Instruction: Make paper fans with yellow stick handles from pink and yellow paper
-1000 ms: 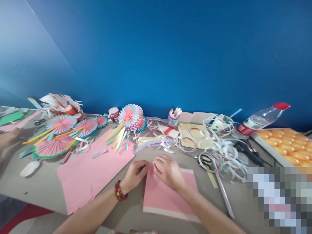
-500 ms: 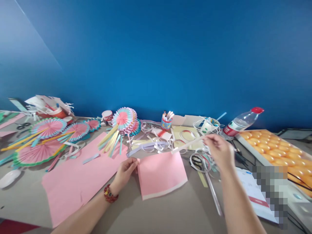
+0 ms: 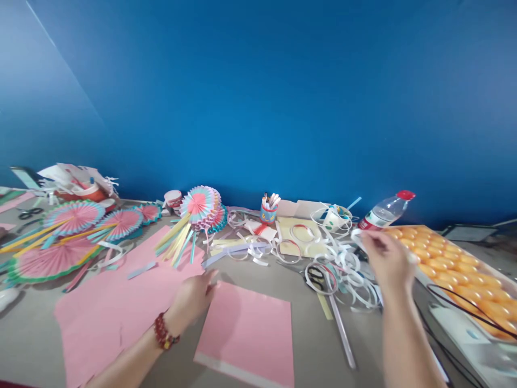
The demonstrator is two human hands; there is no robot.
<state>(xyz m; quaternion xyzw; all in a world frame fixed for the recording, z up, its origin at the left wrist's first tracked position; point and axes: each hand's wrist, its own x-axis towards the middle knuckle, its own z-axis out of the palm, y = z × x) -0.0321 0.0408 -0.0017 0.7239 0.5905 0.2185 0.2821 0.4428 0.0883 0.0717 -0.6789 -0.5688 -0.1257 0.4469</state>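
My left hand (image 3: 193,298), with a red bead bracelet on the wrist, lies with its fingers stretched out at the top left corner of a small pink sheet (image 3: 250,331) that lies flat on the grey table (image 3: 307,355). The hand is a little blurred. Off to the right, my right hand (image 3: 385,261) is raised over a heap of curled white paper strips (image 3: 347,267), its fingers pinched on a white paper strip (image 3: 357,235). A larger pink paper (image 3: 117,302) lies under and left of my left hand.
Scissors (image 3: 319,275) and a long thin ruler (image 3: 341,328) lie between my hands. Paper fans (image 3: 72,218) are at the left, a striped fan (image 3: 197,205) and a pen cup (image 3: 267,213) at the back. A water bottle (image 3: 383,213), a tray of orange balls (image 3: 444,253) and a black cable (image 3: 464,304) are right.
My right hand left the pink sheet, swung right with a white strip and now hovers over the strip heap. My left hand let go of the sheet's corner. The view shifted right.
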